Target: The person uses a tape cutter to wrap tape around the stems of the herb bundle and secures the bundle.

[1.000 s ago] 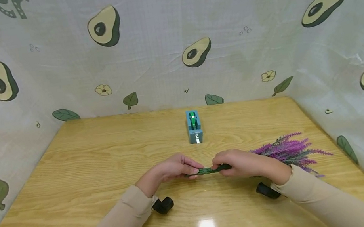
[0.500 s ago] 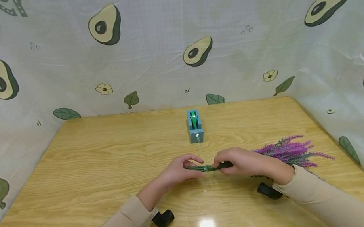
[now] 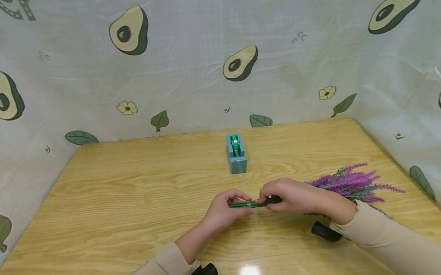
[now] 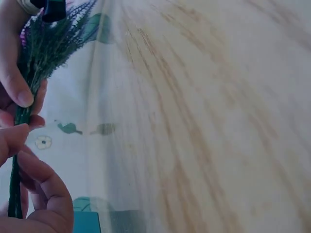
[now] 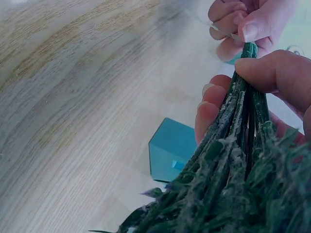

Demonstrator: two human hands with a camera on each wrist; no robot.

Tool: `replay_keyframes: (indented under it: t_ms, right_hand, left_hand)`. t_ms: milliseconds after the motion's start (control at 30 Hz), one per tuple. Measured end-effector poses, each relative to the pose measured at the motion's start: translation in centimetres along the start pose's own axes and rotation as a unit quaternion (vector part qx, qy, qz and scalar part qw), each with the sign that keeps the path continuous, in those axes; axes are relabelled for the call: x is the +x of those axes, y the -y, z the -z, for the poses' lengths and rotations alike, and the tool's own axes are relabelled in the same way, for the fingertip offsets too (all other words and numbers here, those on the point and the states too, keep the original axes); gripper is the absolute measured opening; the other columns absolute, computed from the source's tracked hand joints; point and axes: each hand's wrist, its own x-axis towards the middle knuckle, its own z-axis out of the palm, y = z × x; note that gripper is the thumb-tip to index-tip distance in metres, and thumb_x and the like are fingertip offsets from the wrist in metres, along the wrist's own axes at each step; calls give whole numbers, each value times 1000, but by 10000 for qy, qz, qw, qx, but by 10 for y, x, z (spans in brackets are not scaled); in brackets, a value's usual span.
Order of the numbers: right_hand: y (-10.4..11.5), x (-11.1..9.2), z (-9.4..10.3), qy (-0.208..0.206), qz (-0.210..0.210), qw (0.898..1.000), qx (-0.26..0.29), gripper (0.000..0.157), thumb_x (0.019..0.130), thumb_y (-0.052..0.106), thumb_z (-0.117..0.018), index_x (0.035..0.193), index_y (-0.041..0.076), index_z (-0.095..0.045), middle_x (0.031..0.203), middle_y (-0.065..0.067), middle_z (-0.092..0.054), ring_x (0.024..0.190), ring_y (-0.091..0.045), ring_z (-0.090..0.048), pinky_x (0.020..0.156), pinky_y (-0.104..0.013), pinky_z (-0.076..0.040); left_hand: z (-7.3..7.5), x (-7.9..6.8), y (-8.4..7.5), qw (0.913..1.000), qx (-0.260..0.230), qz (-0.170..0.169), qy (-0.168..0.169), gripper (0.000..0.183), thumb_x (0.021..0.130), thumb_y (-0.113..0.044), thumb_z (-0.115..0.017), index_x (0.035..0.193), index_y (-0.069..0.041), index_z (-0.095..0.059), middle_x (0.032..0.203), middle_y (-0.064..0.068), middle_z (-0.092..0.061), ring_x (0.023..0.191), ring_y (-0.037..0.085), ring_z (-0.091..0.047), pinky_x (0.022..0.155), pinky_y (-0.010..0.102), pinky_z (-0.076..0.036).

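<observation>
My right hand (image 3: 293,195) grips a bunch of artificial lavender (image 3: 350,183) by its green stems, its purple flower heads spreading to the right. At the stems' lower end, the fingers of my left hand (image 3: 226,210) curl around them, with the fingertips close to my right hand. A shiny band, apparently clear tape (image 3: 250,204), shows on the stems between both hands. In the right wrist view, a thin translucent strip reaches the left thumb (image 5: 250,31). Green stems (image 4: 15,189) pass between the left fingers in the left wrist view.
A blue tape dispenser (image 3: 238,165) with a green roll stands behind the hands on the wooden table (image 3: 136,185). An avocado-print cloth (image 3: 185,31) hangs around the back and sides. Black camera mounts (image 3: 205,274) sit under both wrists.
My left hand has shifted slightly right along the stems, its fingers first loosening, then curling around them nearer the right hand. The right hand keeps its grip almost unmoved.
</observation>
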Motion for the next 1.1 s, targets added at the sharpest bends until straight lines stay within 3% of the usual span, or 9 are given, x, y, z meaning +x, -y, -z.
replay_keyframes:
  t_ms: [100, 267, 400, 700, 933, 1100]
  right_hand:
    - [0, -1, 0, -1, -5, 10000, -14, 14, 87, 1, -62, 98, 8, -67, 100, 0, -65, 92, -13, -61, 77, -29, -51]
    - [-1, -1, 0, 10, 35, 10000, -7, 13, 87, 1, -63, 97, 7, -67, 100, 0, -65, 93, -13, -61, 77, -28, -51]
    - [-1, -1, -1, 5, 75, 10000, 35, 13, 86, 0, -64, 96, 7, -68, 98, 1, -66, 90, -12, -62, 75, -27, -51]
    - [-2, -1, -1, 57, -2, 10000, 81, 14, 86, 0, -64, 97, 8, -68, 99, 1, -66, 90, -12, -61, 75, -27, -51]
    - [-4, -1, -1, 45, -1, 9999, 112, 14, 86, 1, -64, 98, 8, -68, 99, 0, -66, 92, -13, -62, 76, -27, -52]
    - [-6, -2, -1, 13, 18, 9999, 145, 15, 86, 0, -64, 98, 8, -68, 99, 0, -66, 91, -13, -62, 75, -27, -52]
  left_hand:
    - [0, -1, 0, 9999, -75, 101, -12, 28, 77, -11, -77, 99, -5, -62, 79, 5, -57, 66, 15, -53, 58, 26, -43]
    - [2, 0, 0, 9970, -479, 569, 197, 44, 78, -8, -76, 108, 1, -46, 82, 9, -61, 61, 16, -59, 56, 26, -48]
    - [5, 1, 0, 9945, -506, 827, 408, 47, 78, -12, -76, 114, -2, -48, 79, 12, -66, 54, 18, -61, 50, 26, -47]
    - [1, -2, -3, 9946, -654, 742, 313, 54, 77, -8, -77, 122, 0, -46, 90, 9, -62, 62, 17, -61, 54, 26, -49]
    - [0, -1, -1, 9953, -706, 644, 179, 50, 78, -4, -75, 120, 0, -47, 84, 10, -64, 58, 17, -59, 55, 27, -50]
    - [0, 0, 1, 9993, -187, 329, 80, 41, 78, -10, -76, 113, -5, -55, 88, 7, -64, 68, 17, -60, 61, 29, -49]
